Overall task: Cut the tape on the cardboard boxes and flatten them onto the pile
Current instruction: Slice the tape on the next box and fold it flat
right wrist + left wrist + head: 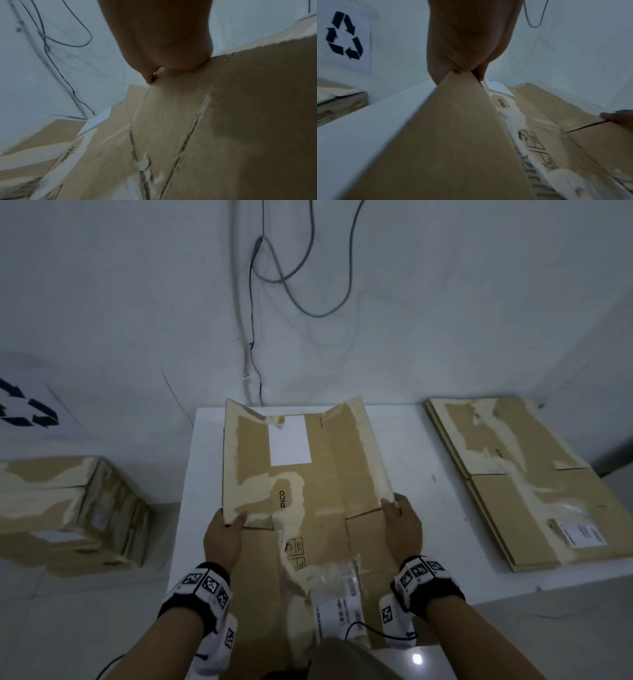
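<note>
A flattened brown cardboard box [329,481] with torn tape strips, a white label and the word PICO lies lengthwise on the white table [411,474]. My left hand [224,534] grips its left edge, thumb on top; in the left wrist view the fingers [464,54] pinch the cardboard edge [453,121]. My right hand [400,523] grips the box's right edge near a flap slit, and the right wrist view shows its fingers [164,44] curled on the cardboard [188,121]. A pile of flattened boxes [524,481] lies on the table to the right.
A taped, unflattened cardboard box [68,511] stands on the floor to the left, under a sheet with a recycling symbol [27,409]. Cables [274,268] hang on the white wall behind the table. A shipping label [339,611] hangs at the box's near end.
</note>
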The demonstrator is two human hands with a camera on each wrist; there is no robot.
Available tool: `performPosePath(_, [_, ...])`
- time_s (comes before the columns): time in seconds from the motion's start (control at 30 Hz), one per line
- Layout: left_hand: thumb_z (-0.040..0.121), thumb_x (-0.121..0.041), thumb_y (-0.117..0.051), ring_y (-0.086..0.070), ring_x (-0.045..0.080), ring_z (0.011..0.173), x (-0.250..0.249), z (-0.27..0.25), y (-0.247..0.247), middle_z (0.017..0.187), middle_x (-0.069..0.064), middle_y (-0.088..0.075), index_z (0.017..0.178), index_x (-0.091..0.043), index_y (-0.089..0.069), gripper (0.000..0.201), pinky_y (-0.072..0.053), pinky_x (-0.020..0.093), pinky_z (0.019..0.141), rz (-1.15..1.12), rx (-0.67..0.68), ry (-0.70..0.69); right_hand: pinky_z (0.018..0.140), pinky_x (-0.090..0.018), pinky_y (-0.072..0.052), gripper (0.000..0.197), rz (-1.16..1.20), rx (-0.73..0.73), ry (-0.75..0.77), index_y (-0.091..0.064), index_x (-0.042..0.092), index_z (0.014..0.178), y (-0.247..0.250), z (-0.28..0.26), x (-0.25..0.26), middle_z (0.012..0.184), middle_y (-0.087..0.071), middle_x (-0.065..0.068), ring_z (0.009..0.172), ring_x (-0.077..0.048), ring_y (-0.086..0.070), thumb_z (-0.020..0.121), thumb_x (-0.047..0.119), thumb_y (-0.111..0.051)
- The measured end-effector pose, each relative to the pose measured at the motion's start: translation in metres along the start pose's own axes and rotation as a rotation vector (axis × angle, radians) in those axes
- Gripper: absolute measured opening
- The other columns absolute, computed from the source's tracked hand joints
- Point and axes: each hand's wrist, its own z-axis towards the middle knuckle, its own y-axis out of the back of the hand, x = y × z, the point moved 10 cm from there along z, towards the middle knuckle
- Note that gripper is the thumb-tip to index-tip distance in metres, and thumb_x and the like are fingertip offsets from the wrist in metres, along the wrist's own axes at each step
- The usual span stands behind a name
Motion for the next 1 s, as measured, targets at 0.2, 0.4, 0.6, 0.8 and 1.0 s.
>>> performPosePath(0.2, [0.1,-0.028,-0.049,-0.056,0.03,0.112,-0.074,0.0,-0.058,0.122,0.014,-0.061,0.124,-0.007,-0.057,0.033,-0.042,0.036,0.095,-0.106,0.064,-0.118,0.09,-0.026,-0.039,0.035,-0.115,-0.085,0.03,-0.061,0.01,0.125,0.08,0.051,0.007,0.126,-0.063,-0.007,0.115,-0.026,-0.058,0.101,0.034,-0.049])
performPosePath(0.4, [0.101,-0.029,-0.047,-0.057,0.028,0.11,-0.143,-0.005,-0.161,0.119,0.011,-0.062,0.121,-0.011,-0.058,0.029,-0.044,0.041,0.099,-0.201,0.143,-0.175,0.094,-0.036,-0.038,0.038,-0.041,-0.197,-0.04,-0.058,0.01,0.131,0.186,0.108,-0.005,0.13,-0.06,-0.013,0.119,-0.032,-0.054,0.1,0.032,-0.052])
performPosePath(0.6, [0.101,-0.029,-0.048,-0.057,0.028,0.108,-0.198,-0.023,-0.303,0.117,0.01,-0.063,0.12,-0.011,-0.059,0.028,-0.045,0.042,0.098,-0.249,0.2,-0.171,0.095,-0.038,-0.041,0.039,-0.065,-0.273,-0.084,-0.058,0.017,0.13,0.292,0.197,-0.075,0.127,-0.062,-0.012,0.114,-0.032,-0.056,0.098,0.037,-0.053])
performPosePath(0.8, [0.1,-0.025,-0.049,-0.057,0.025,0.105,-0.231,-0.05,-0.444,0.114,0.009,-0.063,0.118,-0.008,-0.059,0.027,-0.045,0.035,0.092,-0.276,0.234,-0.109,0.095,-0.043,-0.042,0.037,-0.152,-0.239,-0.143,-0.058,0.016,0.128,0.385,0.28,-0.163,0.124,-0.062,-0.02,0.11,-0.038,-0.057,0.098,0.037,-0.052])
performPosePath(1.0, [0.1,-0.027,-0.05,-0.056,0.026,0.114,-0.242,-0.062,-0.545,0.124,0.008,-0.062,0.128,-0.007,-0.058,0.035,-0.042,0.038,0.103,-0.27,0.231,-0.026,0.097,-0.044,-0.041,0.034,-0.193,-0.195,-0.202,-0.059,0.01,0.126,0.434,0.343,-0.229,0.123,-0.061,-0.022,0.112,-0.039,-0.057,0.099,0.03,-0.053])
